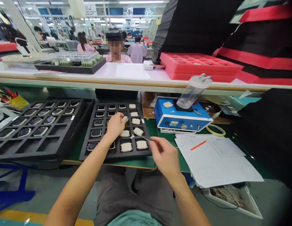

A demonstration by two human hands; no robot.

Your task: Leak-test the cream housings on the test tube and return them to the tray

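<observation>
A black foam tray [117,155] lies in front of me. Dark-faced watch-like units [96,133] fill its left columns, while cream-coloured square pieces [141,144] sit in pockets on the right. Over the tray's middle is my left hand [115,126], its fingers closed; a small whitish thing shows at the fingertips, too unclear to name. My right hand [165,154], at the tray's right edge, pinches thin metal tweezers [146,138]. Their tip points left, at a slightly tilted cream piece [138,131]. A tiny white scrap [132,136] lies close by.
Another black tray [51,147] of dark-faced units stands left. On the right are a blue control box [183,117] with a clear cylinder [195,91], and papers [216,163] with an orange pen [198,145]. A shelf [134,70] beyond carries red foam trays [199,64].
</observation>
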